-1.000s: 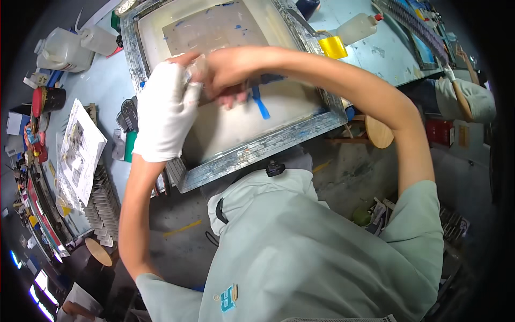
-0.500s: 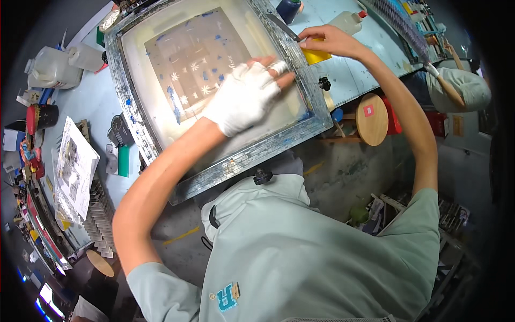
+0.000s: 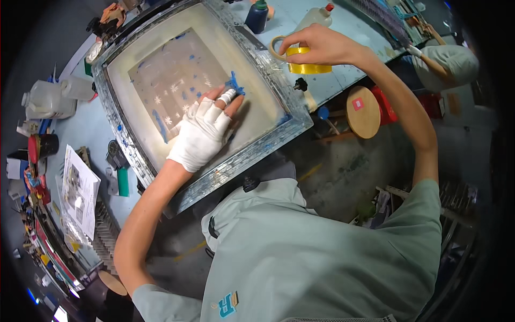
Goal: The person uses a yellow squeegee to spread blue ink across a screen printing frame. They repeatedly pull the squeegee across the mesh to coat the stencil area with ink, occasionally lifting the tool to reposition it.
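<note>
Right hand (image 3: pixel 323 46) pinching the tan tape roll (image 3: pixel 272 49). Probably light, stiff, rim's best. Left hand (image 3: pixel 203 129) spread, left of that grip.

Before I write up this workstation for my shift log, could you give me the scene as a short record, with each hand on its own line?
Left hand: white fingerless glove, over the pale mesh, fingertips at a crumpled blue strip
Right hand: bare, at a pale tape roll and a yellow tape roll; exact grip unclear
Frame: surrounds the mesh, on a light blue table
Far right corner: dark bottle, red-capped bottle
Left side: papers, white jug
</note>
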A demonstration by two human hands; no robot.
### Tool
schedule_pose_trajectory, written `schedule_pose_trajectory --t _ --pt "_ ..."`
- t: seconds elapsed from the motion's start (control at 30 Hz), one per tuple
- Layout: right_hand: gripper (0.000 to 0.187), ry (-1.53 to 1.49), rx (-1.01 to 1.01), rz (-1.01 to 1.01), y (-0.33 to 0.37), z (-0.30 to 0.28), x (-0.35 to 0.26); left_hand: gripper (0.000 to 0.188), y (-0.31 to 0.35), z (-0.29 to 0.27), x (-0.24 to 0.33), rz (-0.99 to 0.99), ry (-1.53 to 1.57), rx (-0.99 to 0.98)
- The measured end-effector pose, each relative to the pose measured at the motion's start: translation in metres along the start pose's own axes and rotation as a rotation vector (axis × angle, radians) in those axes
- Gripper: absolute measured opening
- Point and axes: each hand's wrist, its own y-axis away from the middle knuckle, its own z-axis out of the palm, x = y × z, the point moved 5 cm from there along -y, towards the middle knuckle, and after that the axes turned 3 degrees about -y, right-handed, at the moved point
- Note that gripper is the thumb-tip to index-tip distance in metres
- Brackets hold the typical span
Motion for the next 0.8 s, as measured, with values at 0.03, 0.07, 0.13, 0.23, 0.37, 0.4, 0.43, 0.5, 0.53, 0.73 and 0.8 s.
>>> schedule_pose_trajectory --t 0.03,0.07,0.13,0.23,0.37,0.4,0.43,0.5,0.53,0.73,0.8 --pt "0.029 -0.012 -0.002 -0.006 0.006 -0.002 -0.010 0.061 -0.001 0.000 -0.002 -0.041 0.031 -0.006" --pt "0.030 -0.023 -0.006 -0.015 0.010 -0.003 -0.023 0.061 -0.001 0.000 -0.003 -0.092 0.088 0.025" --pt "0.026 0.058 0.084 -0.156 0.014 -0.003 -0.029 0.057 -0.005 0.001 -0.003 -0.252 0.282 0.096" --pt "0.025 -0.019 0.047 -0.147 0.018 -0.011 -0.050 0.060 -0.020 0.011 -0.001 -0.580 0.605 -0.001" --pt "0.026 -0.211 -0.125 -0.056 0.019 -0.016 -0.072 0.026 -0.031 0.014 0.003 -0.886 0.959 -0.130" --pt "0.027 -0.310 -0.061 -0.108 0.018 -0.008 -0.065 0.027 -0.026 0.019 0.001 -0.859 1.155 0.008" --pt "0.028 -0.316 -0.080 -0.100 0.015 -0.006 -0.063 0.027 -0.023 0.016 0.002 -0.865 1.180 0.025" --pt "0.029 -0.338 -0.123 -0.084 0.007 0.000 -0.063 0.028 -0.015 0.004 0.005 -0.887 1.231 0.055" --pt "0.031 -0.367 -0.153 -0.019 0.007 0.001 -0.063 0.026 -0.012 -0.010 0.002 -0.891 1.089 -0.003" --pt "0.026 -0.074 0.286 -0.332 -0.011 -0.004 -0.002 0.023 0.066 -0.056 -0.065 -1.108 0.989 0.136" --pt "0.033 0.036 0.219 -0.091 -0.007 -0.013 0.017 0.023 0.105 -0.067 -0.087 -1.103 0.799 0.108"
